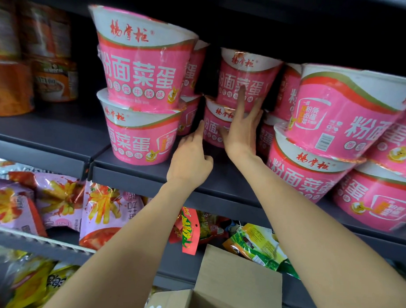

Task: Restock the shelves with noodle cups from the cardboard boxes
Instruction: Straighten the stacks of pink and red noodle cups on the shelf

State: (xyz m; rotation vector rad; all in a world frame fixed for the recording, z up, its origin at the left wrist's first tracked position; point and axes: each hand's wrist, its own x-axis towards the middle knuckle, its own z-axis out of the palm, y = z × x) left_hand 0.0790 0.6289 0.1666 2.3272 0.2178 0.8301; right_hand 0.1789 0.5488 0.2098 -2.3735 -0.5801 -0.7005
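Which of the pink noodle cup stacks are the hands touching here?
The middle stack set back on the shelf: the right hand lies open against its lower cup and upper cup, and the left hand touches the lower cup. The front stacks go untouched.

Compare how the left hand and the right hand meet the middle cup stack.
The left hand sits lower, its forefinger touching the bottom cup; the right hand reaches higher, straight fingers spread against both that cup and the top cup. The left hand's other fingers curl; the right's don't. Neither grips.
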